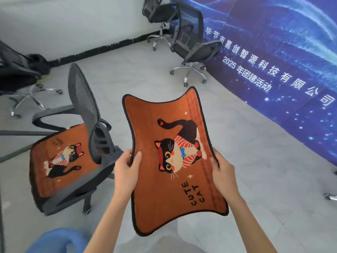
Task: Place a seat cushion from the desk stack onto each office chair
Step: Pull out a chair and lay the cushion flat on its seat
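I hold an orange seat cushion (164, 187) with a cat picture and the words "CUTE CAT" flat in the air in front of me. My left hand (126, 170) grips its left edge and my right hand (223, 172) grips its right edge. To the left stands a grey mesh office chair (83, 101) with a second orange cat cushion (60, 161) lying on its seat. Two bare office chairs stand further off: one (193, 46) near the blue banner and one (158, 13) behind it by the wall.
A blue banner (273, 52) with white writing covers the right wall. Another dark chair (16, 73) stands at the far left by the white wall. A chair caster (331, 196) shows at the right edge. Open grey floor (127, 70) lies between the chairs.
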{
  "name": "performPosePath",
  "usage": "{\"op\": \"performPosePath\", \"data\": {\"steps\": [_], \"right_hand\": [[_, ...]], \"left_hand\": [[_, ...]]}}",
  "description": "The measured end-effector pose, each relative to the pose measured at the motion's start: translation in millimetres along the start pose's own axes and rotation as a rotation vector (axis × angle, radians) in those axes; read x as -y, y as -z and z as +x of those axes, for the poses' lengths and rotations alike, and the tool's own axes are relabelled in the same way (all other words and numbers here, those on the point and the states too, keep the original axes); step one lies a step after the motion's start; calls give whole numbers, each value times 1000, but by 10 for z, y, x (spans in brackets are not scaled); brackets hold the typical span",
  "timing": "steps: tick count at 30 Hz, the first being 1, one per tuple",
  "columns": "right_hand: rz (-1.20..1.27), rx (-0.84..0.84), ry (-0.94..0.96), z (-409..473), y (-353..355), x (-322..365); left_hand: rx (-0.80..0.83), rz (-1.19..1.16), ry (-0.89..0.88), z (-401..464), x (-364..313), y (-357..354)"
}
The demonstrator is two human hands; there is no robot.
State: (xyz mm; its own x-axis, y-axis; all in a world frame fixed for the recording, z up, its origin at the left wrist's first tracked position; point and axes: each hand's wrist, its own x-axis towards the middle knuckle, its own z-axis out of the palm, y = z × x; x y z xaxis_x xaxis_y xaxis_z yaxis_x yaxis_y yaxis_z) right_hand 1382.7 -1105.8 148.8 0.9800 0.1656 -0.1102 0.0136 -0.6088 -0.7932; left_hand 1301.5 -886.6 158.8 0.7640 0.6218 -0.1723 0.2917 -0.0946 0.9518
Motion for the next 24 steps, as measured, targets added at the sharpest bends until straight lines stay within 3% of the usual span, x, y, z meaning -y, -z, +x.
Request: {"op": "performPosePath", "data": {"steps": [14, 24], "right_hand": [[-8, 138, 129, 3429, -778, 1064], [-5, 501, 330, 5940, -2197, 2368]], "left_hand": [[-188, -23, 100, 3143, -862, -306], [-536, -116, 205, 5448, -923, 13]]}}
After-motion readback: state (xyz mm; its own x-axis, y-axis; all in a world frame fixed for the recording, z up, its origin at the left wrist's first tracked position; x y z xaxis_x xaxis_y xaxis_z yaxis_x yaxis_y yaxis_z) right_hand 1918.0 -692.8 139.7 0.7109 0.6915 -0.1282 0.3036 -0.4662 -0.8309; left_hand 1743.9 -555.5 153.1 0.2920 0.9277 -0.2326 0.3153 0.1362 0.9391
